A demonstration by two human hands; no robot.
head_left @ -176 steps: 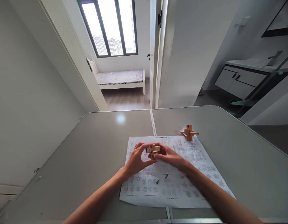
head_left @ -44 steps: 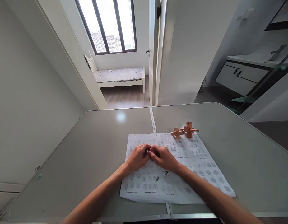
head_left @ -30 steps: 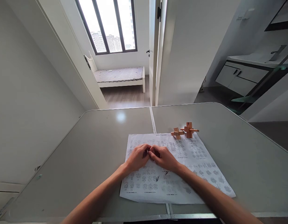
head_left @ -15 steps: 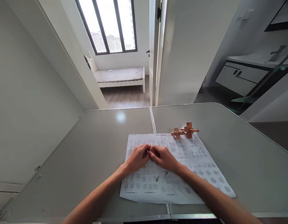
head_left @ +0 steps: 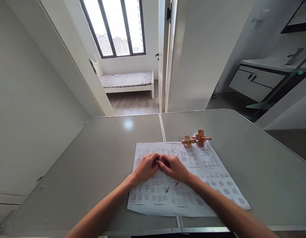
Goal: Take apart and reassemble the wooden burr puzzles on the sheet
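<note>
My left hand (head_left: 148, 166) and my right hand (head_left: 173, 167) meet over the printed sheet (head_left: 172, 198), knuckles up and fingertips against each other. Both have curled fingers. Whatever may lie inside them is hidden from this angle. The white sheet carries rows of small grey assembly drawings, lines of text and a few dark ink marks. Beyond my right hand, at the sheet's far edge, stand two wooden interlocking puzzles: a smaller cross-shaped one (head_left: 188, 141) and a taller one (head_left: 201, 138) with a thin rod through it and a dark mark on top.
The sheet lies on a grey folding table (head_left: 93, 165) with a metal seam (head_left: 162, 127) down its middle and a metal rim. Past the table are a doorway, a bed (head_left: 128, 79) and a window (head_left: 115, 28). A washbasin cabinet (head_left: 259, 81) stands at right.
</note>
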